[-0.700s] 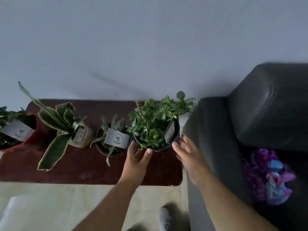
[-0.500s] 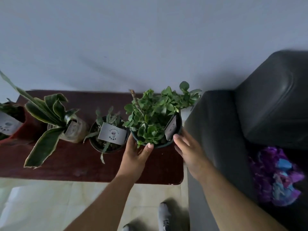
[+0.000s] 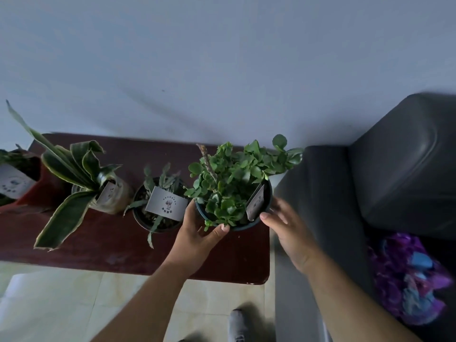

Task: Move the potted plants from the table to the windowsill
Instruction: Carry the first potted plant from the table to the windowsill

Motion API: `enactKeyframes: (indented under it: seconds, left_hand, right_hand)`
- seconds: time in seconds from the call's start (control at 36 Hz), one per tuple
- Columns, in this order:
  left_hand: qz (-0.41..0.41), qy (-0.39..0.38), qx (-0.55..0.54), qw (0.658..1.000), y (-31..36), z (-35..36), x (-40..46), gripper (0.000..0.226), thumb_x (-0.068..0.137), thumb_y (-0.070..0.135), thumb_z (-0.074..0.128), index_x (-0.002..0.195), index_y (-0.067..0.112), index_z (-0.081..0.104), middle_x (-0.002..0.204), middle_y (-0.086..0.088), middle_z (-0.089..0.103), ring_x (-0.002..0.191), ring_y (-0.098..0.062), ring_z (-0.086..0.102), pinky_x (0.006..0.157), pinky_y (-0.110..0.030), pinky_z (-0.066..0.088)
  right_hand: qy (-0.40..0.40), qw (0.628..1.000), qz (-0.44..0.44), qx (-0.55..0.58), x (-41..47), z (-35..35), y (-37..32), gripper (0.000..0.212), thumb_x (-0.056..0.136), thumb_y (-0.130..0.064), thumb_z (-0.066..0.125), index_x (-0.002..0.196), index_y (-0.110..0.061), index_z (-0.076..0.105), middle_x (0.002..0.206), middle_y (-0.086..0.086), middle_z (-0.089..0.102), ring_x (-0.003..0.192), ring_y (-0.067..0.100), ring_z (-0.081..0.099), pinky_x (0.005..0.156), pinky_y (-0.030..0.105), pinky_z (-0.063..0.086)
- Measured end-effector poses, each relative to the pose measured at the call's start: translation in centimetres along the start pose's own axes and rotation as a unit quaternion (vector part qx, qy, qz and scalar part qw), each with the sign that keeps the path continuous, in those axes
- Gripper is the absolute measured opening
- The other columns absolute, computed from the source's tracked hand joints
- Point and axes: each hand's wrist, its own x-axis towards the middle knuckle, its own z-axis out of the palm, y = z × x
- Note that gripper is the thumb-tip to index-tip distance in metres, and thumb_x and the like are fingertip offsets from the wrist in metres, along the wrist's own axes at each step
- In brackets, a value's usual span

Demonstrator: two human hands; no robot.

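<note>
A bushy green plant point(image 3: 232, 183) in a dark round pot point(image 3: 243, 227) stands at the right end of the dark wooden table point(image 3: 118, 253). My left hand point(image 3: 195, 233) grips the pot's left side, with the thumb on the front rim. My right hand point(image 3: 288, 230) lies against the pot's right side, its thumb at the rim and its fingers fairly straight. To the left stand a small black pot with a grey label point(image 3: 162, 203), a snake plant in a pale pot point(image 3: 108, 196) and a red pot point(image 3: 34, 191) cut off by the frame edge. No windowsill is in view.
A dark leather sofa point(image 3: 382, 181) stands against the table's right end, with a purple and blue bundle point(image 3: 407, 275) on its seat. A plain wall rises behind the table. Below lie pale floor tiles and my shoe point(image 3: 237, 324).
My left hand has closed further round the pot's left side. My right hand has moved in against its right side. The view has shifted slightly.
</note>
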Motion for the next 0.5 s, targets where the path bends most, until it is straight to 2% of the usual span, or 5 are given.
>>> enactKeyframes:
  seconds: [0.06,0.19,0.31,0.39,0.5]
  left_hand:
    - [0.007,-0.022,0.019,1.000,-0.1,-0.3,0.5,0.085,0.078,0.032,0.082,0.146,0.041,0.032,0.138,0.021,0.057,0.122,0.021,0.050,0.095,-0.002,0.042]
    - [0.031,-0.020,0.022,0.999,-0.5,-0.2,0.8,0.087,0.070,0.046,0.086,0.143,0.047,0.037,0.139,0.019,0.060,0.131,0.004,0.053,0.109,-0.025,0.041]
    - [0.054,-0.016,0.022,0.998,0.3,0.1,0.0,0.093,0.071,0.046,0.084,0.150,0.036,0.037,0.143,0.017,0.056,0.134,0.002,0.051,0.110,-0.022,0.042]
    - [0.063,-0.017,0.007,0.998,2.7,0.2,-1.2,0.092,0.072,0.034,0.084,0.150,0.034,0.037,0.144,0.015,0.057,0.134,0.000,0.053,0.109,-0.017,0.042]
    - [0.077,-0.016,-0.021,0.997,8.3,-0.9,-4.5,0.084,0.067,0.049,0.086,0.138,0.059,0.043,0.141,0.022,0.058,0.134,-0.001,0.053,0.107,-0.018,0.044]
  right_hand:
    - [-0.031,0.999,0.004,-0.016,0.6,-0.2,-0.3,0.055,0.101,0.001,0.057,0.149,-0.024,0.051,0.139,-0.014,0.065,0.126,-0.009,0.058,0.097,0.007,0.047]
    - [-0.029,0.999,0.020,-0.004,0.9,0.0,-0.1,0.056,0.101,-0.002,0.057,0.150,-0.028,0.053,0.141,-0.012,0.067,0.135,0.004,0.056,0.121,0.037,0.039]
    - [-0.023,1.000,0.010,0.013,-0.3,-0.3,-0.6,0.053,0.101,0.003,0.054,0.147,-0.024,0.055,0.135,-0.013,0.070,0.130,0.001,0.060,0.117,0.032,0.044]
    - [-0.024,1.000,-0.019,-0.005,-2.5,-0.7,-2.7,0.055,0.097,-0.009,0.061,0.149,-0.026,0.053,0.139,-0.011,0.068,0.133,0.004,0.059,0.111,0.028,0.047]
    - [-0.028,0.998,-0.053,-0.005,-6.7,-0.8,-8.1,0.051,0.098,-0.014,0.066,0.144,-0.034,0.057,0.134,-0.016,0.071,0.130,0.004,0.062,0.097,0.016,0.051]
